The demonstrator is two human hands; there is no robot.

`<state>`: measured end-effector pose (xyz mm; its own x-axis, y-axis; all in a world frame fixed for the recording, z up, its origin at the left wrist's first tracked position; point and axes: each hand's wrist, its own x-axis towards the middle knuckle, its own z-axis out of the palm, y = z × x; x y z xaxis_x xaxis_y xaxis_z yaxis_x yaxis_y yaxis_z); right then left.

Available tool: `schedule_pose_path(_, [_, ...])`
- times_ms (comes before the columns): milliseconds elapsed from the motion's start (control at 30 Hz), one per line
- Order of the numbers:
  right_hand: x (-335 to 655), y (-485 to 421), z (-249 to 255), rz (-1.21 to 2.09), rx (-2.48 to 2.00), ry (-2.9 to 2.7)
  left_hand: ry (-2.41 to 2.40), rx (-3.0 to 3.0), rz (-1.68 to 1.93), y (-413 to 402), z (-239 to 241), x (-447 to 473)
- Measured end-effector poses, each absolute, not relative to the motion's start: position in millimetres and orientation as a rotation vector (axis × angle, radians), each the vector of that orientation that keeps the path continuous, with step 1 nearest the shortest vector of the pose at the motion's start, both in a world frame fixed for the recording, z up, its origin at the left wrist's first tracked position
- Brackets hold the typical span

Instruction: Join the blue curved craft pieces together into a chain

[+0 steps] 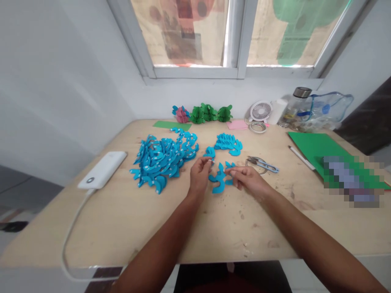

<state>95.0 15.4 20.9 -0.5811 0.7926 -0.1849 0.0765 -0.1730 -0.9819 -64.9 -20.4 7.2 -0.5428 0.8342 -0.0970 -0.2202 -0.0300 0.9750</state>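
Note:
My left hand (pixel 200 173) is closed in a pinch, its fingertips just below a small curved blue paper piece (pixel 209 152). Whether that piece is in the fingers or behind them I cannot tell. My right hand (pixel 247 179) has thumb and forefinger pressed together; what they hold, if anything, is too small to make out. Between the hands lies a branched blue paper cutout (pixel 219 179), with more blue paper partly hidden behind the right fingers. A neat row of blue paper pieces (pixel 228 143) lies beyond. Left of my hands is a heap of blue cutouts (pixel 163 156) bearing small white patches.
A utility knife (pixel 263 164) rests right of my hands. Green paper (pixel 330 156) and a white pen (pixel 301 157) are farther right. At the back stand folded green paper figures (pixel 208 113), a small fan (pixel 260 111) and a bottle (pixel 295 108). A corded power bank (pixel 103 169) lies left.

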Motion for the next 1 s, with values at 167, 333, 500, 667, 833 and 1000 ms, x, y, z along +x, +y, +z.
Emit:
schedule_pose_path(167, [96,15,24,1.774,-0.977,-1.525,1.449,0.721,1.480,-23,4,-61])
schedule_pose_path(333, [96,16,24,1.732,-0.977,-1.492,1.420,0.758,1.474,-27,10,-58])
schedule_pose_path(500, [95,15,25,1.727,-0.972,-1.474,1.424,0.819,1.455,-30,21,-55])
schedule_pose_path(667, [94,14,23,1.731,-0.951,-1.488,1.458,0.855,1.475,-32,24,-52])
schedule_pose_path(833, [94,14,22,1.725,-0.965,-1.497,1.529,0.971,1.534,-31,22,-54])
schedule_pose_path(1000, [95,17,19,1.653,-0.948,-1.532,1.562,0.950,1.524,-30,18,-56])
